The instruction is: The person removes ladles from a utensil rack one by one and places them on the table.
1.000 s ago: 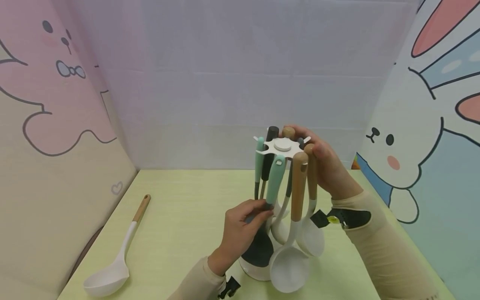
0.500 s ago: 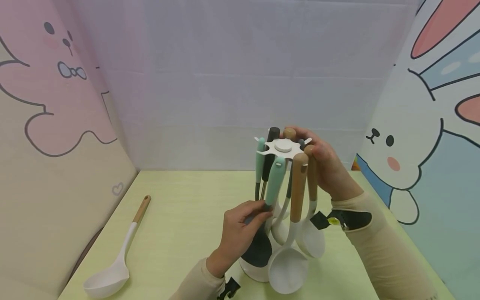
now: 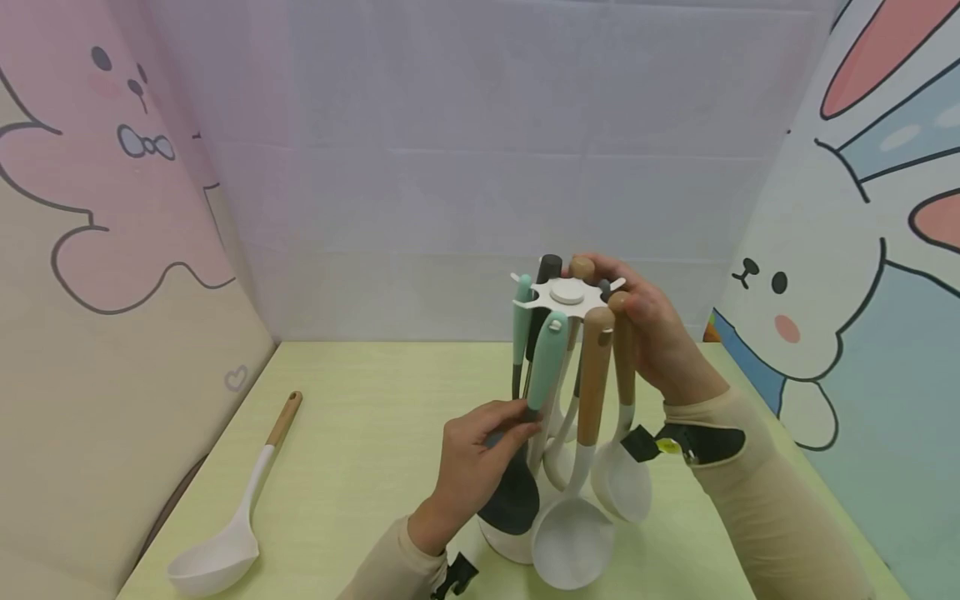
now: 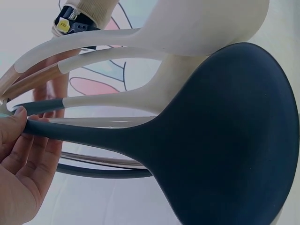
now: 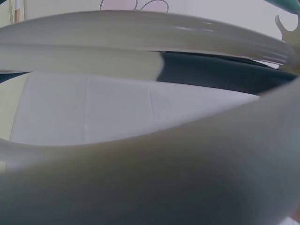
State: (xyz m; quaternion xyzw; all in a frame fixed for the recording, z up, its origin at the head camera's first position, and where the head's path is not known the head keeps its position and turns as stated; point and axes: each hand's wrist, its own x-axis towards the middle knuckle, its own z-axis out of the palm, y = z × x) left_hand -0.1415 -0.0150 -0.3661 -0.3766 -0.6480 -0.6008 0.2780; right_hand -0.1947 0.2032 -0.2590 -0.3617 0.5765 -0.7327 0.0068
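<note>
left hand [image 3: 480, 454]: thumb and fingers pinch the dark neck of the mint-handled dark utensil [image 3: 513, 500]. its mint handle rises from the fingertips to the white rack [image 3: 567, 292]; broad dark head hangs just below the hand. white shows at the handle's top hole, but can't confirm it's seated on the hook. main risk, i'd judge: if it isn't seated, loosening the pinch drops it. a sideways pull could also knock the head into the white ladle [image 3: 573, 542], just right of the left hand.

right hand [image 3: 656, 329]: up and right of the left, curled around the rack's top edge, fingers behind, thumb by a wooden handle [image 3: 625, 358]. exact contact partly hidden; right wrist view mostly blocked and blurred. probably steadying; if that grip slackened while the left pushed, the rack could tip. thumb pressure could also unhook that handle.

further out: another mint handle [image 3: 521, 333] hangs above the left hand, on the rack's far left side. loose ladle [image 3: 221, 550] lies well left of the left hand on the table [image 3: 360, 433], clear of both hands.
</note>
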